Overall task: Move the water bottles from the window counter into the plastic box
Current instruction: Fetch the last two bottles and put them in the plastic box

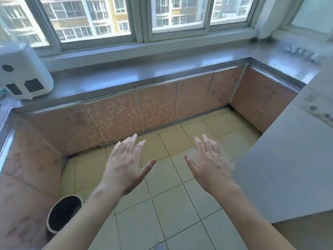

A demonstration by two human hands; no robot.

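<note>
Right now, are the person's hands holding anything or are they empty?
Empty. The left hand and right hand are both spread open, fingers straight, above the tiled floor, touching nothing.

window counter [144,73] | grey, glossy (runs beneath the windows)

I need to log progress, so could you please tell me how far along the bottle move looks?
Nothing can be confirmed as done: no plastic box shows in this view. Nothing is in hand either: the left hand and right hand are both open and empty above the floor tiles. The window counter shows only a white appliance at its left and a blurred row of items far right, possibly bottles, which may remain to be moved.
</note>
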